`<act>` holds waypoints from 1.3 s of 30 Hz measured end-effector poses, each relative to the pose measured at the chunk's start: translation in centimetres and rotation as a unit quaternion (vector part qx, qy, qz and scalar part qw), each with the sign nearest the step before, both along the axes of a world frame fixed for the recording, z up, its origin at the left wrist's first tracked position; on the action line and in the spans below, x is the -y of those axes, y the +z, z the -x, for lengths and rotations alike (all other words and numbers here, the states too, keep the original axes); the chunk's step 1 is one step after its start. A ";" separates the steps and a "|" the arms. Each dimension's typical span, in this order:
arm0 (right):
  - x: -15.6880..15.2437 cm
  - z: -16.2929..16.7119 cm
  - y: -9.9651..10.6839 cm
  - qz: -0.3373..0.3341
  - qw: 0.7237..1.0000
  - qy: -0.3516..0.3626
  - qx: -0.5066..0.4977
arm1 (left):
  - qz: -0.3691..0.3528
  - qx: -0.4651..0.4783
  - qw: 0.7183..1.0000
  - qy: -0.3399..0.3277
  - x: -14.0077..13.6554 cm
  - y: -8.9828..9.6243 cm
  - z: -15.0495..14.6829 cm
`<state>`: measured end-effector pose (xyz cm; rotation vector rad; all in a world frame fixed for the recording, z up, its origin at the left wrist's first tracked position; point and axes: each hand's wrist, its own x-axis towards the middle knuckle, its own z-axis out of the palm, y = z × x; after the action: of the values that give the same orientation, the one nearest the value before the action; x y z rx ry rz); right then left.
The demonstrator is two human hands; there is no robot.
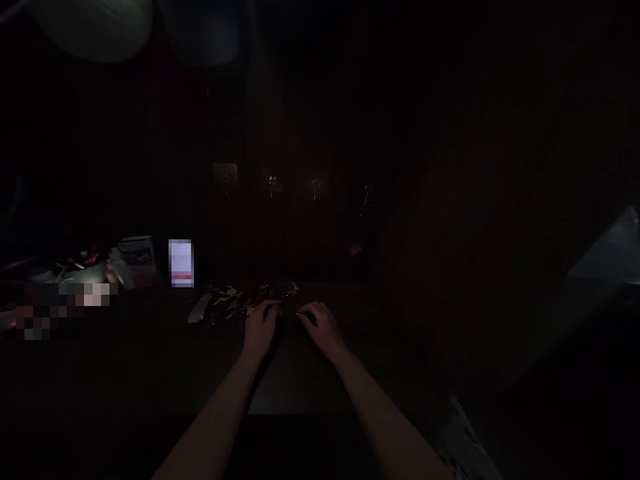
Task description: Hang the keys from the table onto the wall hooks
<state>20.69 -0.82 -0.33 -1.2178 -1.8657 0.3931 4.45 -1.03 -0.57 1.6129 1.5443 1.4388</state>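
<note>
Small items nr hands, prob. well back from table edge.

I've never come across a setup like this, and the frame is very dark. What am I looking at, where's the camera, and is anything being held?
There is no machine here: these are a person's own bare hands. The single picture comes from a camera on that person's head, looking forward and down. The left hand and right hand are apart over a dark tabletop, fingers bent. Just left of the left hand lies a jumble of small items, too dark to name. Farther left are a blurred bright rectangle and a box. A tiny glint shows at the right hand's fingertips, but I cannot tell whether either hand holds anything.
</note>
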 end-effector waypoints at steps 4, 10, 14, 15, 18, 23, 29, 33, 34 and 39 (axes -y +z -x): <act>0.4 0.1 0.9 0.072 0.982 0.023 -0.173 | -0.019 -0.017 1.000 0.001 -0.1 -0.1 -0.2; 0.4 0.4 1.4 0.121 0.953 0.033 -0.274 | 0.021 0.057 0.983 -0.171 0.4 0.0 -0.7; 0.1 0.2 1.5 0.070 0.955 0.016 -0.288 | 0.057 0.125 0.959 -0.249 0.6 0.3 -0.6; 0.0 0.2 1.5 0.069 0.954 0.014 -0.293 | 0.073 0.139 0.954 -0.256 0.6 0.3 -0.6; -0.1 0.2 1.5 0.077 0.949 0.011 -0.306 | 0.114 0.180 0.941 -0.262 0.7 0.4 -0.4; -0.2 0.3 1.5 0.094 0.940 0.007 -0.327 | 0.163 0.233 0.908 -0.308 1.2 0.5 -0.6; -0.5 0.3 1.6 0.116 0.934 -0.024 -0.338 | 0.167 0.254 0.888 -0.345 1.4 0.5 -0.7; -0.6 0.3 1.4 0.110 0.934 -0.021 -0.339 | 0.166 0.253 0.892 -0.335 1.3 0.2 -0.6; -0.6 0.3 1.4 0.109 0.934 -0.020 -0.340 | 0.168 0.254 0.892 -0.334 1.2 0.1 -0.6; -0.5 0.2 1.4 0.113 0.927 -0.012 -0.357 | 0.165 0.253 0.896 -0.327 1.2 0.2 -0.6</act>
<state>20.45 -0.35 1.09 -1.0463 -1.1927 0.9218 5.08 -2.25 -0.32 1.2377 0.7766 1.0287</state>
